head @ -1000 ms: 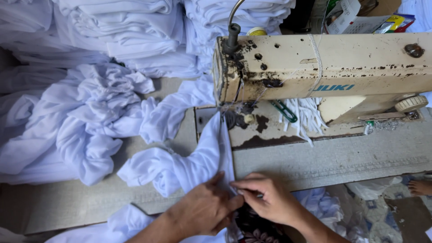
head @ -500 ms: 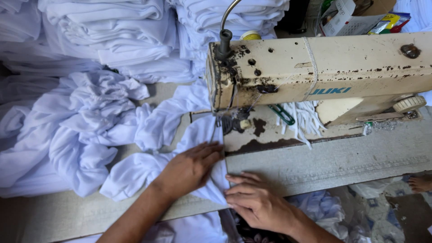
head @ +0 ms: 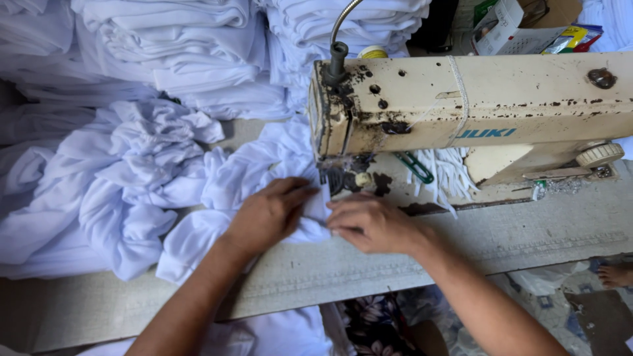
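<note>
Two bare hands (head: 316,221), forearms uncovered, no sleeves, dark floral garment (head: 376,326) below

Needle area behind the sewing machine (head: 461,112) head, white cloth (head: 310,217) partly under both hands.

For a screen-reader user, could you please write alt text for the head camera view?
Both hands, left hand and right hand, press white fabric flat at the needle of a worn cream sewing machine. Crumpled white cloth lies left; folded white stacks sit behind.
</note>
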